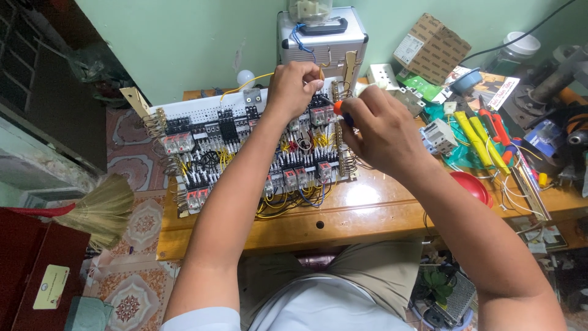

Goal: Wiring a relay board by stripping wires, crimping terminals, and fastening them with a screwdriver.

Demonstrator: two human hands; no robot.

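Sitting nearest the camera is the person's lap in khaki trousers, tucked under the near edge of the wooden bench. On the bench lies a white wiring board, packed with relays, black terminal blocks and yellow, red and blue wires; everything below is placed from that board.

Both forearms cross over the board's near half and hide much of its middle rows. The right hand hovers over the board's right edge, clenched around a screwdriver with an orange-and-blue handle, its tip pointing toward the board's far right corner. The left hand sits over the board's far edge, fingers pinched together on something small; I cannot tell what it grips, though a yellow wire arcs away just to its left.

Right of the board, well apart, lie one red bowl, one white circuit breaker and two yellow-handled tools among loose wires. Beyond the board's far edge stands one silver metal case against the green wall, with one cardboard box to its right. Left of the board, off the bench, one straw broom rests above the patterned floor tiles.
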